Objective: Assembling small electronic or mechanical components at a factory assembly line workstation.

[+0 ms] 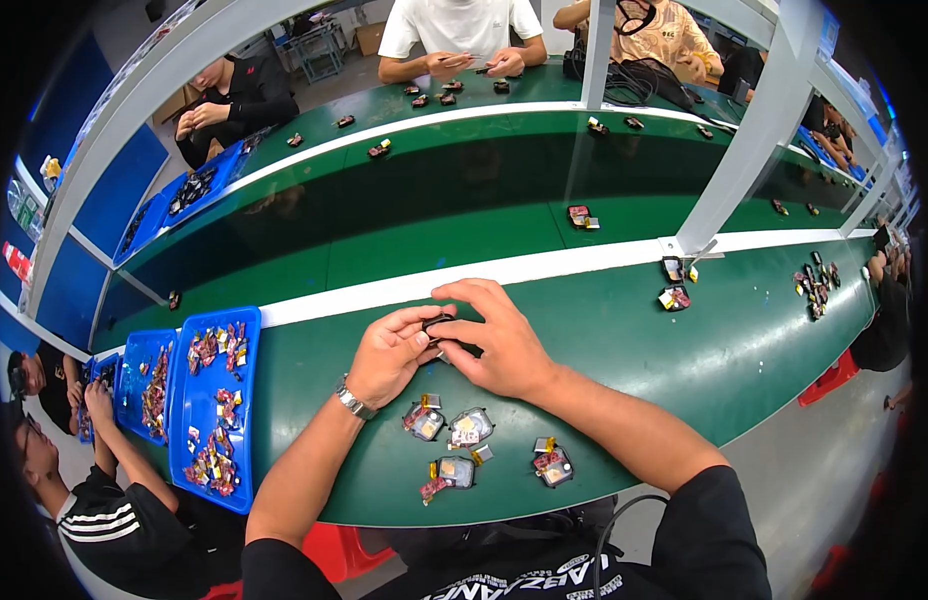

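A small dark part (441, 323) sits over the green surface (634, 350), pinched in the left hand's (382, 352) grip from eight o'clock. The right hand's (502, 335) grip bends over it from three; whether it clamps, I cannot tell. Opened modules (471, 428) lie toward five and six o'clock, a blue tray (252, 410) at eight.

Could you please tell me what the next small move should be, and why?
Perhaps steady the black part with the left hand and work it gently with the right hand: both seem to be on it, so neither looks free for the four units lying on the green bench.
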A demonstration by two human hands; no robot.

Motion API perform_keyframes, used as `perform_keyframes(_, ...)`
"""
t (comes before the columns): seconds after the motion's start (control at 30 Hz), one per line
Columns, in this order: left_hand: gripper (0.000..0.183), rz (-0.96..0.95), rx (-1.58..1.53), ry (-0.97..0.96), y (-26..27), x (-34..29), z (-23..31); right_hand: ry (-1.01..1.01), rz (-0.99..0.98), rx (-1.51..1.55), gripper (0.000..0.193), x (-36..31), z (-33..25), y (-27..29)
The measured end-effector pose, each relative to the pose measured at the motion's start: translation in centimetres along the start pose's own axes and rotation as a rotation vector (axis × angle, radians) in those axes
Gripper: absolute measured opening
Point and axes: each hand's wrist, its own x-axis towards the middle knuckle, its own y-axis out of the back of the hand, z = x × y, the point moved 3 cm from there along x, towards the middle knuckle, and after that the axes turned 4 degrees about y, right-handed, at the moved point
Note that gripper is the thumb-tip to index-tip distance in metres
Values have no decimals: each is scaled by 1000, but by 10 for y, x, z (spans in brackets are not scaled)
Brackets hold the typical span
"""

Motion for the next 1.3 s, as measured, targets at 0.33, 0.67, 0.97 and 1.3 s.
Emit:
perform_keyframes(0.33,32,-27,-63,-20,4,0,-4,-39,45,7,19,-6,-1,-6)
perform_keyframes(0.67,31,-9,-71,-2,2,0,-3,-38,28,9,16,-6,2,-3)
perform_keyframes(0.97,30,-1,-116,-4,0,2,-3,-104,42,11,15,-8,2,-5)
perform_keyframes(1.3,31,-33,-119,-24,0,1,-3,12,48,7,15,4,-5,1)
